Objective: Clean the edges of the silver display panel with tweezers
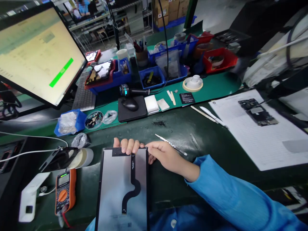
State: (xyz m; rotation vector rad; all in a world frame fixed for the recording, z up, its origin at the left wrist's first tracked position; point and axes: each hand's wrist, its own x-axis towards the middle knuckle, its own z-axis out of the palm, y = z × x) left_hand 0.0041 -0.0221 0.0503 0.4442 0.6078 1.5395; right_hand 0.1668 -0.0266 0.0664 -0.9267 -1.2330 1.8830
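Observation:
A tablet display panel stands tilted before me, its silvery back facing me. A black flex cable snakes down that back, and a dark strip runs along the top edge. My left hand has its fingers curled over this top edge; its palm and wrist are hidden behind the panel. At the top right corner my right hand is closed, thumb and fingers pinching at the panel's edge. Whether a film or tape is in that pinch I cannot make out. Tweezers lie on the bench just beyond my right hand.
An orange multimeter and a white bracket lie on the left. Paper with a circuit board is at the right. Blue bins, a mouse, a scanner and a monitor stand farther back.

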